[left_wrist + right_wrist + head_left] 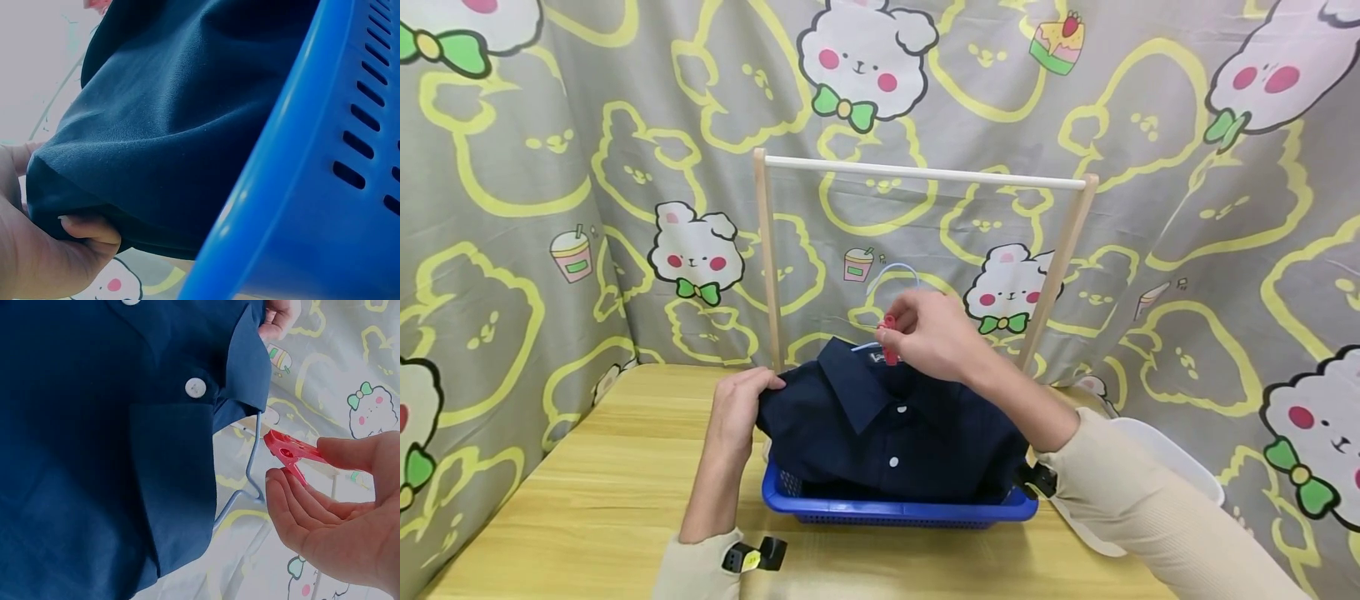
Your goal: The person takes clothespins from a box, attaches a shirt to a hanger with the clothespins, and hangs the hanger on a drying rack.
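A navy button-up shirt [947,454] with a collar and white buttons stands partly in a blue basket [898,508]. My left hand [736,408] grips the shirt's shoulder at the left, the thumb pressed on the cloth in the left wrist view. With thumb and fingers, my right hand [936,333] pinches a red clothespin [289,450] above the collar. The light blue wire of a hanger [251,464] comes out of the neck opening; its hook curves up behind the right hand. In the right wrist view the clothespin's tip is close to the wire; whether they touch I cannot tell.
Behind the basket rises a wooden rack with a white crossbar [925,172]. A white plastic container [1172,454] lies at the right, partly behind the right sleeve. The wood-grain table [587,475] meets a patterned curtain [700,167] at the back and sides.
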{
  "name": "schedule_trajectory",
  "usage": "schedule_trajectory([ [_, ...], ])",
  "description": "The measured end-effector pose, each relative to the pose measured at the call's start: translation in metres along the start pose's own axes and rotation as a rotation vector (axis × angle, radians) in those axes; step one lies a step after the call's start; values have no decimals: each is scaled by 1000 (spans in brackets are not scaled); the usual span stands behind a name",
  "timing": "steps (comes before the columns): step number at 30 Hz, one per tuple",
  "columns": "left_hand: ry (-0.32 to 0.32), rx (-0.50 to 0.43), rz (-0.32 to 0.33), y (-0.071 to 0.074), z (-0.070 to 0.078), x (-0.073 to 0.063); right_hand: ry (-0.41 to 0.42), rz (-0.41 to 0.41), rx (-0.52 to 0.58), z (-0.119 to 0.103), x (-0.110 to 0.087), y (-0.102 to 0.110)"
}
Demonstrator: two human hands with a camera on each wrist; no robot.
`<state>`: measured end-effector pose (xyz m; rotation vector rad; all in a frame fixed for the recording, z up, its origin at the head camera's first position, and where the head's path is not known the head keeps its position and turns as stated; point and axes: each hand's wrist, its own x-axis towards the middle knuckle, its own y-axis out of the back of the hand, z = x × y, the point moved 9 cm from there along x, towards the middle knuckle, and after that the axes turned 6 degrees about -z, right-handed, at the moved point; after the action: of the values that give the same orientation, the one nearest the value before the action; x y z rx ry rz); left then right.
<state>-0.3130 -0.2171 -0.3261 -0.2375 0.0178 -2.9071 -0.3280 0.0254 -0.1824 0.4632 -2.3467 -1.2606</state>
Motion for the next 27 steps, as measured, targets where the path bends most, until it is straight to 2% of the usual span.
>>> schedule_trajectory([
  [7,8,0,7,0,0,0,13,-5,12,-7,3,-4],
  [17,1,6,4,-1,1,-1,19,-12,89,-18,5,-15],
  [27,-1,-6,-1,-2,0,-1,61,-19,132,-33,8,-27],
])
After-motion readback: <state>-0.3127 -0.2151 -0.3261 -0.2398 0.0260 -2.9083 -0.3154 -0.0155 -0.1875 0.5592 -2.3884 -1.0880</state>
